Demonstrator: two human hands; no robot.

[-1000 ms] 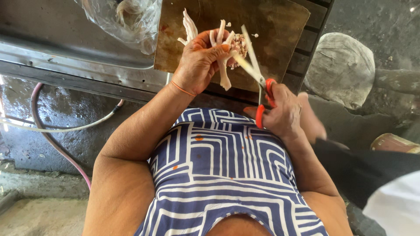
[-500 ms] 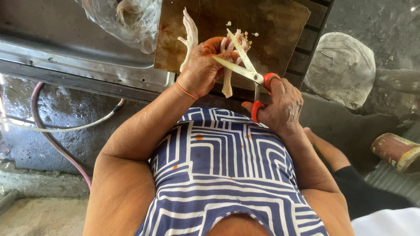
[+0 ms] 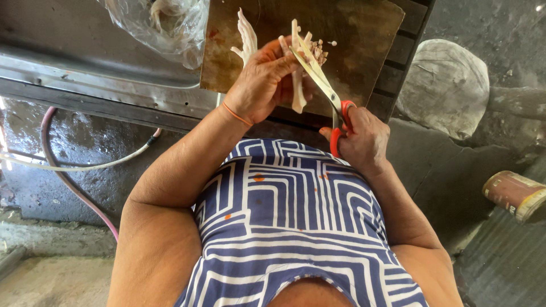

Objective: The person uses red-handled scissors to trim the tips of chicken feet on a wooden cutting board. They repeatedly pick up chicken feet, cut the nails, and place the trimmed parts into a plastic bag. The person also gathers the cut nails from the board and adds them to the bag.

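Observation:
My left hand grips a pale chicken foot over a brown wooden cutting board. My right hand holds orange-handled scissors, the blades nearly closed at the toe end of the foot. A second chicken foot lies on the board just beyond my left hand. Small pale cut pieces are scattered on the board near the blade tips.
A clear plastic bag with more chicken pieces lies on the metal sink counter at left. Hoses run over the wet ground. A grey stone and a tin can sit at right.
The scissor blades, wide apart half a second ago, have closed on the foot's toes. My right hand has stayed near the board's front edge.

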